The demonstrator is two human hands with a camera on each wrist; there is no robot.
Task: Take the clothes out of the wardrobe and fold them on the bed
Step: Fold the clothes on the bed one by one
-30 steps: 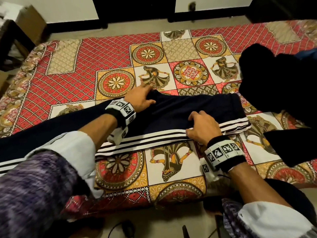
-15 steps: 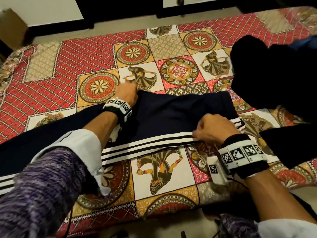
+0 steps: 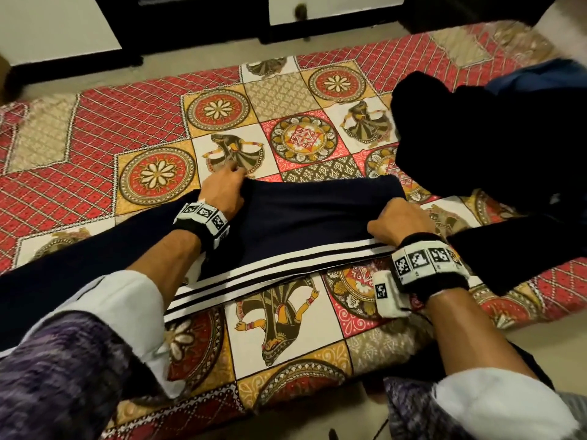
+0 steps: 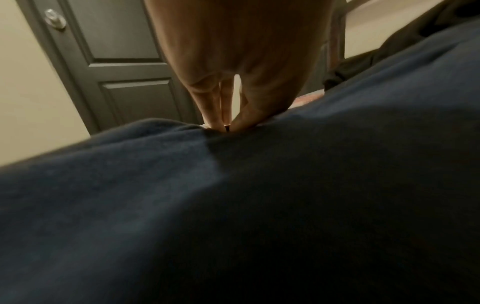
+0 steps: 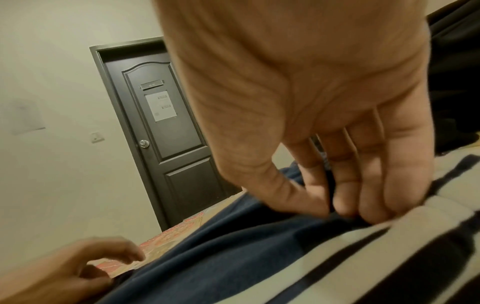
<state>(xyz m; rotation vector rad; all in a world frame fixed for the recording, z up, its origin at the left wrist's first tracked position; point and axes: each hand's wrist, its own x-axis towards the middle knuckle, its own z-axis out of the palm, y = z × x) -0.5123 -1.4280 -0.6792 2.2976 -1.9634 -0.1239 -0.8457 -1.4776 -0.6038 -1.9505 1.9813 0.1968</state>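
1. Where the bed (image 3: 95, 128) shows its red and yellow patchwork cover, navy trousers (image 3: 305, 223) with white side stripes (image 3: 270, 274) lie across it, running from the lower left to the middle.
2. At the far edge of the trousers, the left hand (image 3: 222, 195) pinches the cloth; the left wrist view shows thumb and fingertips (image 4: 215, 115) meeting on the navy fabric (image 4: 233, 205).
3. Near the striped edge on the right, the right hand (image 3: 397, 220) pinches a small ridge of the trousers, knuckles up.
4. From the right wrist view, the right hand's thumb and curled fingers (image 5: 369, 185) close on the fabric just beside the stripes (image 5: 363, 253) (the left hand (image 5: 64, 271) shows low in the same picture, fingers bent at the cloth's edge).
5. Between the two hands the fabric sits flat, with a fold edge at its right end.
6. Black clothes (image 3: 492, 147) lie heaped on the right part of the bed, just beside the trousers' end.
7. Beyond the bed stand a pale wall and a dark door (image 5: 166, 127) with a round knob.
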